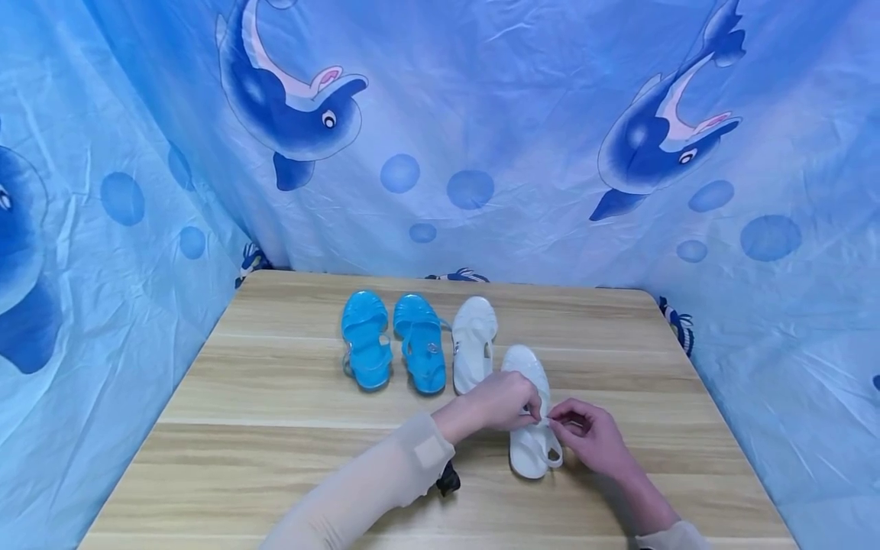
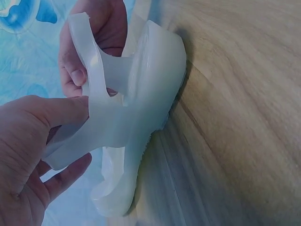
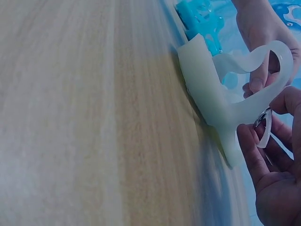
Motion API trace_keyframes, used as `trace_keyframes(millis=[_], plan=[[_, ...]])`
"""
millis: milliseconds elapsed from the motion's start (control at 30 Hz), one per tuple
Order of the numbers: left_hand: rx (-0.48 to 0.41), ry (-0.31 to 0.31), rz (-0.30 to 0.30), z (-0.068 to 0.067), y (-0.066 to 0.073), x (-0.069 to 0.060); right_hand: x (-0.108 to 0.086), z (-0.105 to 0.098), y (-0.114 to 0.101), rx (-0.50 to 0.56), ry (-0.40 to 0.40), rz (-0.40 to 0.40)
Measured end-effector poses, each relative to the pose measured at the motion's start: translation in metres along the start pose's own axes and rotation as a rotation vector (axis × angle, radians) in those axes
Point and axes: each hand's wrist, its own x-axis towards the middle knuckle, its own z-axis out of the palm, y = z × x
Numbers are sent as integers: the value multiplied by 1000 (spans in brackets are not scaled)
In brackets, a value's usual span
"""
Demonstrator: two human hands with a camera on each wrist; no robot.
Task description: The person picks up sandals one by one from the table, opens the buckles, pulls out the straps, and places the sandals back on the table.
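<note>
A white jelly sandal (image 1: 526, 365) lies on the table between my two hands, its toe pointing away. My left hand (image 1: 498, 399) reaches across its middle and pinches the sandal's strap. From the right side, my right hand (image 1: 596, 437) holds the strap's buckle end; a small metal buckle (image 3: 262, 117) shows between its fingertips in the right wrist view. The pale ankle strap (image 2: 97, 77) stands up in a loop in the left wrist view. Part of the sandal's middle is hidden under the left hand in the head view.
A second white sandal (image 1: 474, 336) stands just left, partly behind the left hand. Two blue sandals, one far left (image 1: 365, 336) and one beside it (image 1: 419, 344), complete the row on the wooden table (image 1: 275, 458). A small black object (image 1: 448, 480) shows beside the left sleeve.
</note>
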Motion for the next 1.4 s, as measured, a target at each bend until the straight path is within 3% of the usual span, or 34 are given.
trace_keyframes(millis=[200, 400, 567, 767, 967, 1200, 1400], plan=[[-12, -18, -32, 1, -1, -1, 0, 3, -2, 3, 5, 5], [-41, -3, -15, 1, 2, 4, 1, 3, -1, -37, 32, 22], [2, 5, 12, 1, 2, 6, 1, 2, -2, -25, 33, 55], [65, 11, 1, 3, 3, 2, 0, 2, -2, -33, 32, 23], [46, 27, 4, 5, 2, -1, -2, 2, -3, -26, 33, 6], [37, 19, -22, 8, 1, -5, -1, 3, 1, -39, 35, 11], [36, 26, -58, 5, 6, 0, 1, 3, -2, -78, 35, 21]])
